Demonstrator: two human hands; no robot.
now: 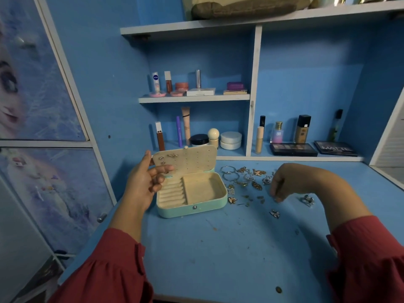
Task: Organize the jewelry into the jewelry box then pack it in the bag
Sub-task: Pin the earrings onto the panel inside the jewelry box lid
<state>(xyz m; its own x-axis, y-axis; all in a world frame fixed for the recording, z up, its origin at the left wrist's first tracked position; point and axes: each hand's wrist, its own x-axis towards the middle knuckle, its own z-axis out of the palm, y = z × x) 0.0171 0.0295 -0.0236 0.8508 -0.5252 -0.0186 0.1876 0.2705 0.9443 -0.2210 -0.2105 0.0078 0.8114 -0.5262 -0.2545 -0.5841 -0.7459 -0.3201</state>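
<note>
on the blue surface (218, 248): a mint jewelry box (192, 193) stands open, lid (188, 159) upright toward the shelves; loose jewelry (247, 182) lies scattered just to its right.
box contents: a few earrings (169, 158) pinned at the upper left of the lid panel; ring rolls and the open compartment show nothing i can make out.
left hand (145, 182): at the lid's left edge, thumb behind it and fingers loosely bent in front; appears to steady the lid; a firm grip cannot be confirmed.
right hand (282, 182): arched over the scatter, fingertips drawn together low at the surface as if pinching a small piece; the piece itself is too small to make out.
bag: not identified in view.
handling, judged: pieces are light, small and thin, likely to snag on each other and slip from the fingers; take each by its body or hoop (228, 173), not by a post. box is light and rigid; lift by its side walls once closed.
edges: right edge of the surface lies beyond the scatter; a butterfly piece (274, 213) sits apart toward the person.
open room: broad bare stretch in front of the box; the short path from scatter to box is unobstructed.
</note>
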